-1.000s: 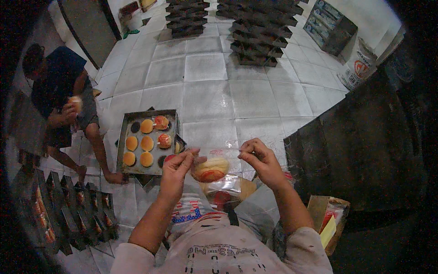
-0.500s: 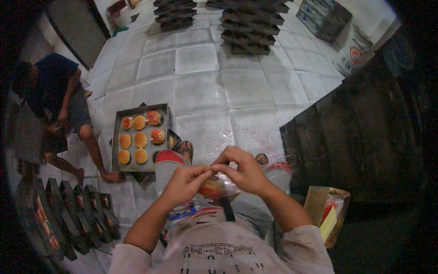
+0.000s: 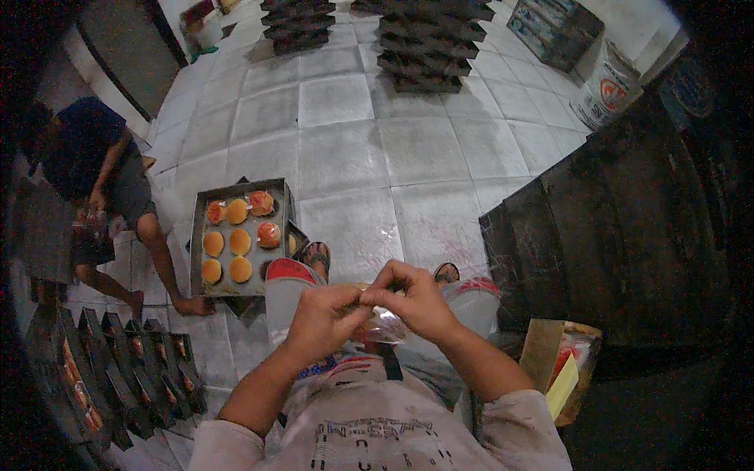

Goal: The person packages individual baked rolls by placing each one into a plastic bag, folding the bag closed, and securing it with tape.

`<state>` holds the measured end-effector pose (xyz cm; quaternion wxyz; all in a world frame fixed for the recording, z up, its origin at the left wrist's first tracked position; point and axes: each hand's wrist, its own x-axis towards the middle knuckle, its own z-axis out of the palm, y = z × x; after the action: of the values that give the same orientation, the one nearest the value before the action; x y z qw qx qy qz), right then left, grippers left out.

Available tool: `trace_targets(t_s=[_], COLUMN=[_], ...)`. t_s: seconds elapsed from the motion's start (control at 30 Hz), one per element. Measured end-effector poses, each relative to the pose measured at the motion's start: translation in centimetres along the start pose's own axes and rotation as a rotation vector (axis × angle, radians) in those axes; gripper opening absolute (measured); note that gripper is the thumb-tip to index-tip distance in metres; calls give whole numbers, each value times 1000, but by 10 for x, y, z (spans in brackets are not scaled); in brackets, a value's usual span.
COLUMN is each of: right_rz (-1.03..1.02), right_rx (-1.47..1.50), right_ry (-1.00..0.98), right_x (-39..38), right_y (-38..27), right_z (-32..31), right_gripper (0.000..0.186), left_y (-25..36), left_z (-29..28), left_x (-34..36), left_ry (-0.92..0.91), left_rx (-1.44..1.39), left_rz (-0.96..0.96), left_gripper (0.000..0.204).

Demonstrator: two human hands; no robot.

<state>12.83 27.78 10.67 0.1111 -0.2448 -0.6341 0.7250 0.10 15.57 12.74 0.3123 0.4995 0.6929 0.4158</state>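
Pinching a clear plastic bag [image 3: 386, 323] with left hand [image 3: 320, 318] and right hand [image 3: 416, 302], near a grey metal tray [image 3: 285, 206] of round golden buns [image 3: 239, 242].

The tiled floor [image 3: 338, 153] carries dark tray stacks [image 3: 428, 49], a white sack [image 3: 603, 90] and piled trays [image 3: 286, 208] bearing buns [image 3: 239, 242].

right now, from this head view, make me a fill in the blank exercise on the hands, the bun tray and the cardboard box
1. The left hand and right hand pinch a clear, shiny ____ bag.
2. Of these two hands, the baking tray lies nearer the ____ one.
3. In that tray, ____ buns are wrapped and five are bare.
4. The slip sticking out of the cardboard box is ____ in colour.

Missing words: plastic; left; three; yellow.
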Motion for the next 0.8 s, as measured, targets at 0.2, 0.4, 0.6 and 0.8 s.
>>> trace_targets(t_s=[0.2, 0.4, 0.6, 0.8], right_rz=[-51, 1, -141, -246], right_rx=[90, -402, -260, -89], right_ry=[157, 342, -50, -21], right_x=[16, 16, 51, 109], right_y=[29, 76, -12, -7], right_z=[-77, -140, 7, 80], right_gripper=[17, 25, 28, 25], left_y=[-8, -38, -43, -60], left_z=[-12, -20, -21, -77], left_x=[-9, -20, -37, -73], left_ry=[69, 514, 675, 988], left_rx=[-163, -1132, -1066, -50], left_rz=[-129, -388, -287, -156], left_gripper=[19, 22, 19, 14])
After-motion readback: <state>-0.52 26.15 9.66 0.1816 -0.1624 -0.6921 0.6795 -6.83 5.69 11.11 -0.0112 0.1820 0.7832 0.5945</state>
